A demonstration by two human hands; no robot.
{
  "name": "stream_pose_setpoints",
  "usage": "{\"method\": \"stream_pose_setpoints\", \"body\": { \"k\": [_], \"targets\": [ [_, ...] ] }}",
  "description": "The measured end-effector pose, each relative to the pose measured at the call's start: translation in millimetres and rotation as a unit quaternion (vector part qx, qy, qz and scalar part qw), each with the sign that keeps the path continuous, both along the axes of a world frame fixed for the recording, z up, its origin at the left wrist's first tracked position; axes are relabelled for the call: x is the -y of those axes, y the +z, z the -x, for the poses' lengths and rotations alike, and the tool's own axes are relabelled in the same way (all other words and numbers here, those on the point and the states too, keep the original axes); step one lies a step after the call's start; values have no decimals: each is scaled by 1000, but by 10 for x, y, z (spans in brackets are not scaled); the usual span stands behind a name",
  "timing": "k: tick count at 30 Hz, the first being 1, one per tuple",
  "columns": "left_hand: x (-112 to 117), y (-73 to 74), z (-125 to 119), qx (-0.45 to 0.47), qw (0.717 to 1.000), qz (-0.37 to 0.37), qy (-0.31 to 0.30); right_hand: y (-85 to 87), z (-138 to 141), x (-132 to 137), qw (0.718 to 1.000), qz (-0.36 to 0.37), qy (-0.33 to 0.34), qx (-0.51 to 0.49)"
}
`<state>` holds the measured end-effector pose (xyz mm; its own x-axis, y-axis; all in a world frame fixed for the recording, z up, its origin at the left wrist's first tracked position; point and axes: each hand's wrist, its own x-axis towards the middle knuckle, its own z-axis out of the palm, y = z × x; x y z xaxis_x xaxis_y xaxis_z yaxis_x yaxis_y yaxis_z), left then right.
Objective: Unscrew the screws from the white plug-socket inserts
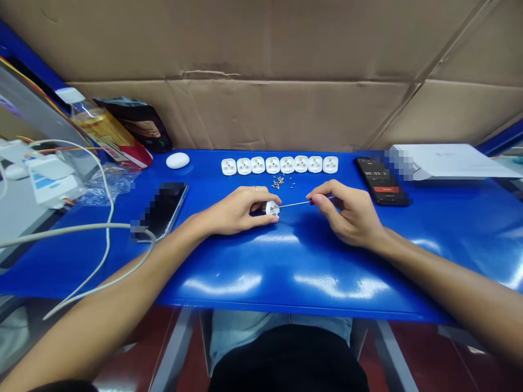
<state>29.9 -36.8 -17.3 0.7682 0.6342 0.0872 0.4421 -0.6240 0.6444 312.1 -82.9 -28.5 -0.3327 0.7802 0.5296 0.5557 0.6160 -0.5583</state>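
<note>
My left hand [241, 209] grips a small white plug part [272, 208] between thumb and fingers, turned on its side just above the blue table. In my right hand [349, 212] is a screwdriver [294, 204] with a thin metal shaft and a red collar; its handle is mostly hidden by my fingers. The shaft points left, and its tip meets the face of the plug part. Just behind lies a loose pile of small brass-coloured screws [278, 182]. Farther back, several similar white plug parts [273, 165] stand in a row, with brass-coloured fittings showing.
A phone [165, 209] lies left of my left hand, near a white oval object [177, 160]. White cables [107, 218] loop over the left side. A bottle [108, 130] stands at back left. On the right are a phone with a timer [379, 182] and a white box [457, 160].
</note>
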Motion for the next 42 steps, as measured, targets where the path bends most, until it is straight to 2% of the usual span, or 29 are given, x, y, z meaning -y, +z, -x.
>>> {"method": "stream_pose_setpoints", "body": {
  "k": [5, 7, 10, 15, 17, 21, 27, 32, 34, 37, 39, 42],
  "targets": [
    [1, -23, 0, 6, 1000, -6, 4, 71, 12, 4, 994, 93, -40, 42],
    [6, -24, 0, 5, 1000, -10, 3, 99, 16, 3, 990, 108, -59, 70],
    [12, -18, 0, 2, 1000, -13, -2, 119, 3, -7, 991, 97, -47, 81],
    [11, -14, -3, 3, 1000, -5, -5, 115, -43, -31, 995, 66, 65, 20],
    [10, -13, -4, 3, 1000, -2, -7, 108, -46, -35, 997, 50, 50, 26],
    [6, -13, -4, 5, 1000, 4, -6, 81, -41, -46, 996, 71, -9, 61],
    [-4, -30, 0, 6, 1000, 4, -6, 58, -38, -46, 995, 53, 83, -31],
    [0, -30, 1, 8, 1000, 3, -8, 58, -8, -20, 995, 95, -16, 2],
    [2, -26, -2, 6, 1000, 3, -8, 56, -12, -22, 997, 82, -3, 0],
    [4, -26, -6, 6, 1000, -1, -11, 47, -33, -38, 995, 57, 71, -39],
    [4, -31, -8, 7, 1000, -1, -12, 42, -42, -46, 991, 68, 99, -64],
    [6, -32, -9, 6, 1000, 1, -12, 41, -34, -39, 993, 92, 45, -58]
  ]
}}
